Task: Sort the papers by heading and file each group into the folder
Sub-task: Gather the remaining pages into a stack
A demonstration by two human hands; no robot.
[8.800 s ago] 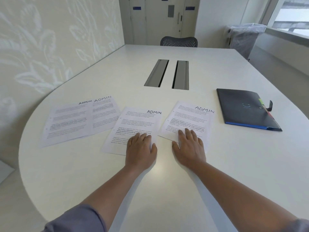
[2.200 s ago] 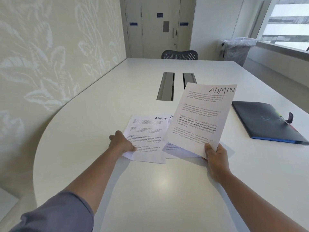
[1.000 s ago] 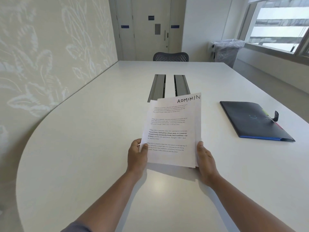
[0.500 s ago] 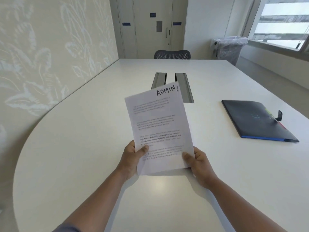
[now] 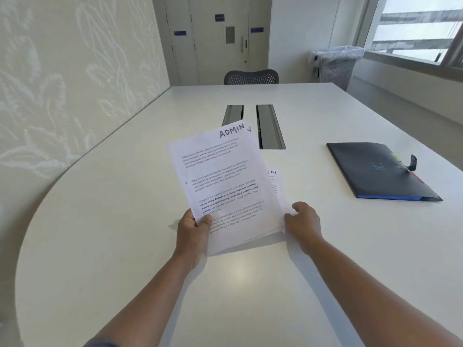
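A stack of white papers (image 5: 225, 186) headed "ADMIN" is held tilted up over the white table (image 5: 125, 246), leaning left. My left hand (image 5: 194, 229) grips its lower left corner, thumb on the front sheet. My right hand (image 5: 302, 222) holds the lower right edge, where one sheet (image 5: 274, 181) sticks out lower to the right with only "N" of its heading showing. The dark folder (image 5: 375, 171) lies shut on the table to the right, apart from both hands, with coloured tabs and a black clip at its right edge.
Two metal cable slots (image 5: 269, 126) run along the middle of the table behind the papers. A mesh chair (image 5: 251, 76) stands at the far end. A lined bin (image 5: 335, 63) is by the window. A patterned wall (image 5: 62, 83) runs along the left.
The scattered sheets were gathered off the table into one stack held by both hands. Since half a second ago, one sheet has slipped out lower on the right side.
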